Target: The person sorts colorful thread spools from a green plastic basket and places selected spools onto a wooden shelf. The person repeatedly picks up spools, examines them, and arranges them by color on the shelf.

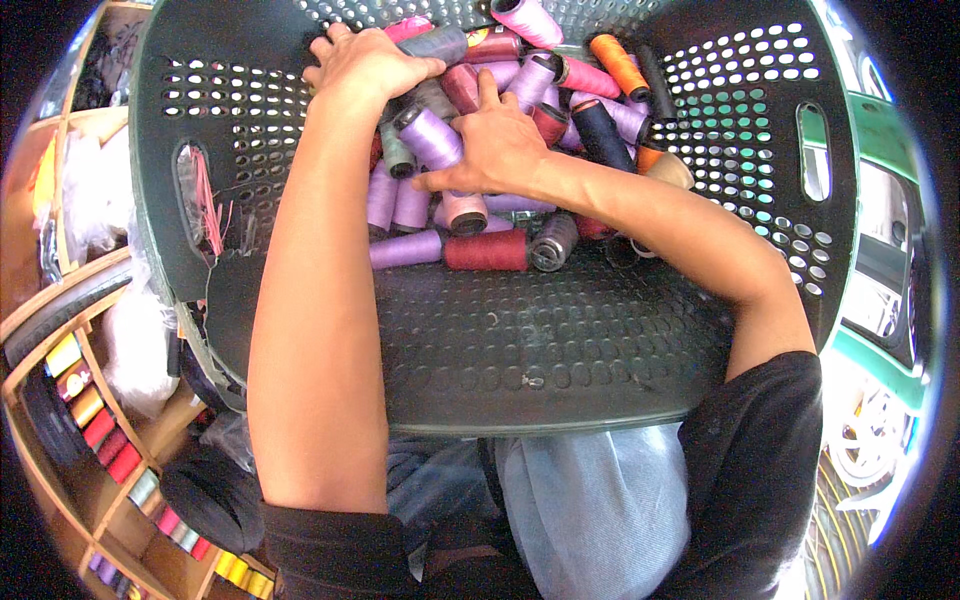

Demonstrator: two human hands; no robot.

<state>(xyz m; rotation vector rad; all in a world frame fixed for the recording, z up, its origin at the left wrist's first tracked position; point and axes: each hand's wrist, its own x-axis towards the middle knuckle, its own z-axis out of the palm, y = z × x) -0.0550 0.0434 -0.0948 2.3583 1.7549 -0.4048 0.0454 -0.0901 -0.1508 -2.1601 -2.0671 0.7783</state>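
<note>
Both hands dig in the spool pile at the basket's (480, 340) far end. Left hand (370, 65) lies palm-down, fingers curled over spools, perhaps gripping. Right hand (500, 140) presses a lilac spool (430, 137), fingers spread.

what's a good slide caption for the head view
Both hands, left hand and right hand, dig into thread spools piled in a dark perforated basket.
</note>
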